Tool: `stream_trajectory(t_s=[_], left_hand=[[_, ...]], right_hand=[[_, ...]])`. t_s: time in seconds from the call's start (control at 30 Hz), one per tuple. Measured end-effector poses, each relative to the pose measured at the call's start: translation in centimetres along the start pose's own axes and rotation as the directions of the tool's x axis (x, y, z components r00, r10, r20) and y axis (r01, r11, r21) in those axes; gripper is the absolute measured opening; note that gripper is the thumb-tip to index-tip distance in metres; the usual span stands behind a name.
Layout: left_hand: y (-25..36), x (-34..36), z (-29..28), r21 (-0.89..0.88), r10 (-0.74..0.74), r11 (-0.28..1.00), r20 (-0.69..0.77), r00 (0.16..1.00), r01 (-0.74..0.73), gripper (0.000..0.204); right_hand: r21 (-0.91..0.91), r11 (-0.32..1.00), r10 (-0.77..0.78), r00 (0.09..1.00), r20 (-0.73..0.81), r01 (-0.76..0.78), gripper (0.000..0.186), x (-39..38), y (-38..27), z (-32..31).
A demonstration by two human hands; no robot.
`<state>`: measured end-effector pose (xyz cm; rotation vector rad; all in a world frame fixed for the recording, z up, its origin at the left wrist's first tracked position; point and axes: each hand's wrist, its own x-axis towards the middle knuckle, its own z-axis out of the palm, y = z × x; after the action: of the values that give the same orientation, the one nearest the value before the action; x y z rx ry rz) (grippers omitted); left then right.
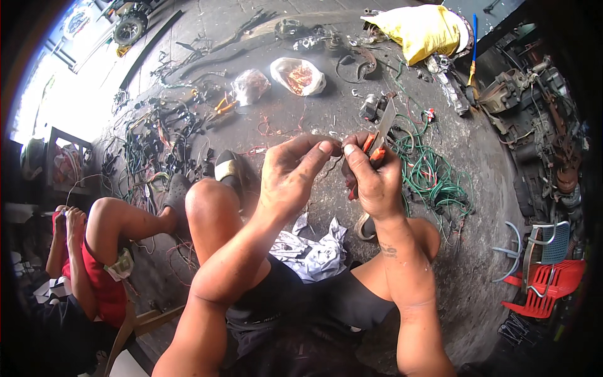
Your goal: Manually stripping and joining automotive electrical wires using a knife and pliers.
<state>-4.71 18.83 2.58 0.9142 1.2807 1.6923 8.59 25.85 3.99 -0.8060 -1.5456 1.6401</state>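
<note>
My left hand is closed in a pinch of thumb and forefinger, its tips almost meeting those of my right hand. A short dark bit shows between the two sets of fingertips; it is too small to make out. My right hand grips a knife with an orange and dark handle, its broad silver blade pointing up and away. The right thumb presses against the forefinger near the dark bit. Below the hands, a crumpled white cloth lies between my legs.
Tangled green wires lie right of my hands. Ahead stand a white bag of copper strands, a clear plastic bag and yellow-handled pliers. Dark harnesses spread leftward. Another person sits at left; red chairs are at right.
</note>
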Motion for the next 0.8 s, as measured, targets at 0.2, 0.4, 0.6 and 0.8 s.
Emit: stream_trajectory(t_s=[0.2,0.4,0.6,0.8], left_hand=[[-0.9,0.1,0.0,0.064,0.138,0.988,-0.003,0.990,-0.138,0.021],[0.6,0.6,-0.9,0.424,0.293,0.841,0.163,0.942,-0.335,0.013],[-1.1,0.6,-0.4,0.157,0.335,0.926,0.069,0.939,-0.342,0.008],[-1.4,0.6,-0.3,-0.345,0.039,0.939,0.080,0.996,-0.009,0.009]], right_hand=[[-0.040,0.998,-0.054,0.998,0.010,0.055,0.011,0.1,0.2,0.0],[0.065,0.996,0.051,0.997,0.051,-0.054,0.006,-0.1,-0.6,-0.3],[-0.036,0.999,0.020,0.994,0.103,-0.017,0.006,-0.4,-0.8,-0.1],[-0.033,0.998,0.059,0.992,0.113,-0.056,0.005,-0.2,-0.8,0.3]])
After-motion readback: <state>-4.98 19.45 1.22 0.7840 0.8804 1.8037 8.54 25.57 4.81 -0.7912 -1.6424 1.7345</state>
